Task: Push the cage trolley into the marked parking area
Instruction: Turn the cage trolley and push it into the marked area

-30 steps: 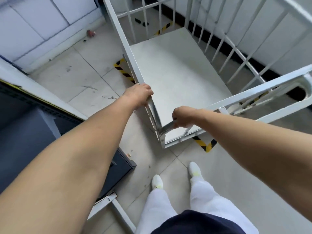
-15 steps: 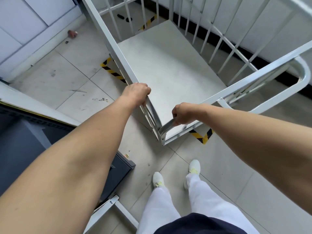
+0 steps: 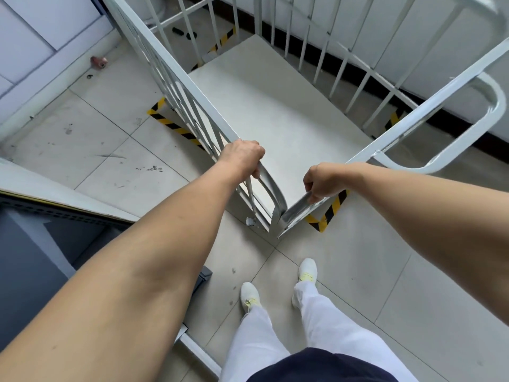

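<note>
trolley handling: cage trolley is a welded steel frame w/ barred sides and a flat deck carrying no load. prob. stiff, fairly heavy, but should roll easy; wheels not visible so can't confirm. smooth metal tube, could be slick in a sweaty palm.

grip: left hand has fingers curled over the top rail of the left side panel. right hand is wrapped round the top rail of the adjoining side. both are close to the near corner post. holding at the corner gives good leverage for swinging it, less for a straight shove. loop handle on the right side looks like the better spot for that.

position: deck sits between the yellow/black tape corners. near corner is just beside the tape by the right hand, so it looks mostly parked, maybe needs squaring.

surroundings: wall w/ black skirting runs close behind the far bars, so little room to overshoot. dark cabinet is at the left, near the left arm. small pinkish item and black bits lie on the floor beyond the trolley. shoes are near the corner post, so mind toes.
</note>
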Motion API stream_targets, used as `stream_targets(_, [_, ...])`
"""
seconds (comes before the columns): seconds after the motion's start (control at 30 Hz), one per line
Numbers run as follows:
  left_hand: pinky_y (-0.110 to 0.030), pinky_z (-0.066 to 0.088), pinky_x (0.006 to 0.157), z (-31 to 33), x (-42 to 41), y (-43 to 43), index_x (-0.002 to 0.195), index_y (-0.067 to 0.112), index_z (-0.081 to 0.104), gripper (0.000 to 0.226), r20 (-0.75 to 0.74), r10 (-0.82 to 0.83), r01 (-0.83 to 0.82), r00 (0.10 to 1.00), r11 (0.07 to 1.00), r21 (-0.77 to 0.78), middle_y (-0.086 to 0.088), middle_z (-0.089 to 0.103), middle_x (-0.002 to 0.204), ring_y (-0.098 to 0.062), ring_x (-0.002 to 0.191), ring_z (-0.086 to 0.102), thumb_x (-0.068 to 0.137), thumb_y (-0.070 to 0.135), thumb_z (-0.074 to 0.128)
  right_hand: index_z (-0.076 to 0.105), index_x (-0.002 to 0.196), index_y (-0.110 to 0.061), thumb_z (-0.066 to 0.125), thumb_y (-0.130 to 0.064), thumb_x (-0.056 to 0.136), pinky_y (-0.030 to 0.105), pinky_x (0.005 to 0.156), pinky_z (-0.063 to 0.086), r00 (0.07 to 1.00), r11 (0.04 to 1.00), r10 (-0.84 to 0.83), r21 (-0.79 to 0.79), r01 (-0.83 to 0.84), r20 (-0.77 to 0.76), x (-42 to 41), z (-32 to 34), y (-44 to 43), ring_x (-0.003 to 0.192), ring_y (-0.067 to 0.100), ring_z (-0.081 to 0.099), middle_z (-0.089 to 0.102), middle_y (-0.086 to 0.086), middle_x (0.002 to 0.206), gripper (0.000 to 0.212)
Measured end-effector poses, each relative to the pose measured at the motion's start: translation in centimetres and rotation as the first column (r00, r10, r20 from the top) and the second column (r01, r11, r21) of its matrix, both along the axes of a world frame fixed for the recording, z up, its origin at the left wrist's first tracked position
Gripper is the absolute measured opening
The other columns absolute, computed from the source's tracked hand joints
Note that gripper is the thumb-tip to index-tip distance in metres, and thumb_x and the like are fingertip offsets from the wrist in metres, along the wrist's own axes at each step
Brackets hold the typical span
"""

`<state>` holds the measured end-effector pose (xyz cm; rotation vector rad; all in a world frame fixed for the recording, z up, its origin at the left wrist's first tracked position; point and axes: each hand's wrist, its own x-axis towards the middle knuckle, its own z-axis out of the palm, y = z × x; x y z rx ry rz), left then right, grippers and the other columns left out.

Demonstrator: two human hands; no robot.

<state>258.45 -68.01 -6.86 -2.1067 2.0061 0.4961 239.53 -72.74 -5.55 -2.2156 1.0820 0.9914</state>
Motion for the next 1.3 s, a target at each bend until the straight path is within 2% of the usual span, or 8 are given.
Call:
stream_targets(0.43, [-0.026,0.033,0.067,-0.1,-4.6,-2.1,0.095,0.008,0.069,0.016,-0.065,-0.046,0.047,0.997,0.999,0.012,-0.001,0.071,0.104,-0.028,0.102,0.064,0.079,0.008,0.069,0.068,0.107,-0.010,0.067,-0.024,0.084,0.029,0.071,0.044,0.995,0.997,-0.077,-0.032,0.075,-0.059,-4.7,-0.6,-1.9,0.087,0.022,0.054,0.062,0.004,0.095,0.027])
stream_targets(0.67, [-0.035,0.047,0.090,-0.3,-2.4,-2.5,0.116,0.013,0.063,0.039,-0.099,-0.075,0.083,0.992,0.993,0.081,-0.004,0.060,0.118,-0.027,0.117,0.055,0.085,0.036,0.069,0.068,0.110,-0.007,0.066,-0.033,0.085,0.030,0.074,0.047,0.990,0.991,-0.126,-0.055,0.122,-0.068,-4.4,-0.4,-1.4,0.086,0.022,0.056,0.066,0.008,0.103,0.036])
stream_targets(0.8, [-0.036,0.041,0.095,-0.2,0.5,-3.2,0.107,0.010,0.063,0.028,-0.055,-0.094,0.096,0.994,0.995,0.039,-0.007,0.060,0.115,-0.031,0.112,0.054,0.091,0.033,0.062,0.071,0.090,-0.009,0.064,-0.056,0.079,0.033,0.084,0.048,0.968,0.967,-0.250,-0.061,0.248,-0.032,-4.0,-1.2,-1.1,0.086,0.025,0.057,0.063,0.001,0.080,0.048])
stream_targets(0.87, [-0.035,0.042,0.085,0.2,1.1,-3.7,0.099,0.011,0.063,0.019,-0.055,-0.114,0.115,0.992,0.993,0.024,-0.010,0.063,0.109,-0.032,0.108,0.058,0.092,0.028,0.061,0.060,0.069,-0.011,0.055,-0.063,0.083,0.034,0.093,0.041,0.965,0.958,-0.254,-0.154,0.241,-0.072,-3.6,-1.9,-0.7,0.088,0.026,0.053,0.055,-0.001,0.067,0.053])
stream_targets(0.93, [-0.033,0.041,0.072,0.2,1.3,-4.0,0.093,0.011,0.065,0.012,-0.048,-0.131,0.132,0.990,0.991,0.015,-0.011,0.066,0.099,-0.034,0.101,0.061,0.090,0.022,0.063,0.049,0.062,-0.012,0.046,-0.058,0.091,0.036,0.102,0.030,0.959,0.944,-0.272,-0.216,0.249,-0.083,-2.6,-2.4,0.4,0.091,0.027,0.059,0.052,-0.001,0.065,0.054])
stream_targets(1.0, [-0.030,0.038,0.068,0.2,1.3,-4.2,0.091,0.010,0.068,0.008,-0.046,-0.137,0.138,0.989,0.990,0.014,-0.009,0.063,0.089,-0.034,0.098,0.062,0.087,0.017,0.065,0.055,0.074,-0.008,0.040,-0.052,0.096,0.035,0.102,0.032,0.945,0.920,-0.328,-0.222,0.322,0.011,-1.7,-2.8,1.4,0.099,0.028,0.063,0.060,0.005,0.078,0.051])
stream_targets(1.1, [-0.027,0.037,0.067,0.5,1.0,-4.6,0.092,0.010,0.073,0.009,-0.052,-0.140,0.142,0.989,0.989,0.037,-0.009,0.068,0.091,-0.032,0.094,0.063,0.084,0.011,0.068,0.064,0.105,-0.001,0.038,-0.042,0.100,0.035,0.094,0.046,0.854,0.857,-0.482,-0.096,0.506,0.192,-1.3,-3.2,2.1,0.105,0.032,0.062,0.069,0.014,0.105,0.049])
stream_targets(1.3, [-0.026,0.043,0.070,0.2,0.6,-5.1,0.089,0.012,0.074,0.020,-0.075,-0.086,0.090,0.994,0.995,0.052,-0.004,0.077,0.092,-0.027,0.095,0.065,0.080,0.000,0.062,0.067,0.105,-0.005,0.048,-0.047,0.096,0.029,0.083,0.044,0.818,0.857,-0.511,0.076,0.510,0.263,-0.9,-2.8,1.8,0.102,0.028,0.059,0.066,0.011,0.102,0.048])
